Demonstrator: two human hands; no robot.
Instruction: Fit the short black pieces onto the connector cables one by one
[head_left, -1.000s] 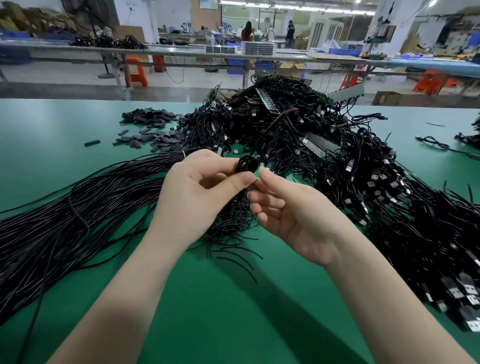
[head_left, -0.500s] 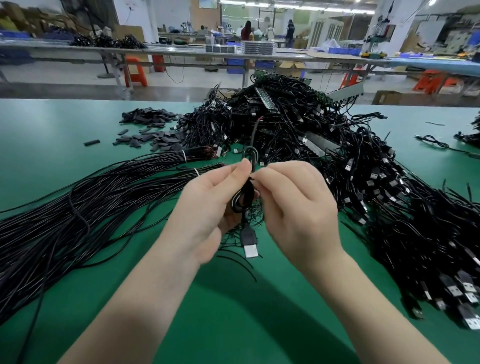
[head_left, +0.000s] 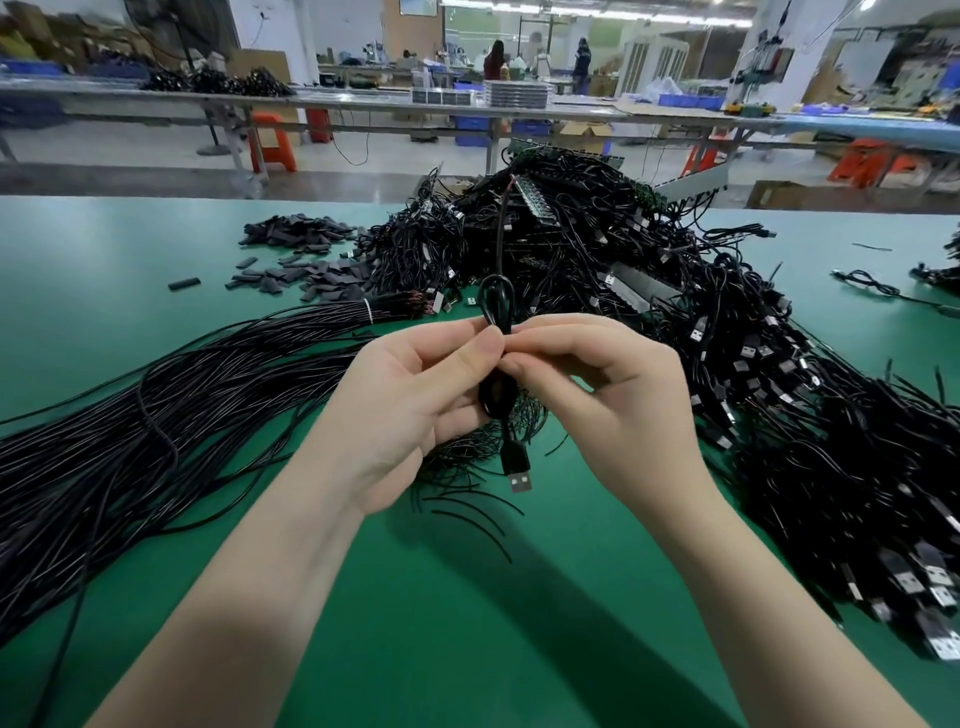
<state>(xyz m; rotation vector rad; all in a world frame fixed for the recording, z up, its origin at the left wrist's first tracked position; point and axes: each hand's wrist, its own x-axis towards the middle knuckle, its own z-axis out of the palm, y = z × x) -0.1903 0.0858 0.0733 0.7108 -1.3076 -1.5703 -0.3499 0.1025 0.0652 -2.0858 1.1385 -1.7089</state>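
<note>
Head view, green worktop (head_left: 467, 649). Left hand (head_left: 410, 410) and right hand (head_left: 613, 405) raised together above the worktop, fingertips meeting at one connector cable (head_left: 497, 312), both pinching it at the same spot. Cable looped just above the pinch, a second coil bunched below it between the palms, USB plug (head_left: 518, 470) hanging free underneath; upper run of the cable rising away toward the far heap. Looped hold presumably chosen to keep the slack gathered and the working stretch short, with the plug left dangling out of the way. Whether a short black piece already sits under the fingertips: cannot tell, the pinch point being covered.

Stock arranged by stage, probably for reach. Short black pieces (head_left: 306, 260) heaped at far left of the worktop, one stray piece (head_left: 184, 283) lying apart from the heap. Bundle of straight cables (head_left: 171, 395) fanned out on the left side, tied near its far end with a pale band (head_left: 368, 310). Large tangled pile of plugged cables (head_left: 701, 338) spread across centre and right, plugs showing along its near edge. Loose offcuts (head_left: 467, 499) scattered on the worktop below the hands.

Judged step: one cable singled out and steadied for fitting. Likely hazard: loops snagging or slipping while a piece is slid along.

Background: further benches, orange stools (head_left: 272, 143), two distant people.
</note>
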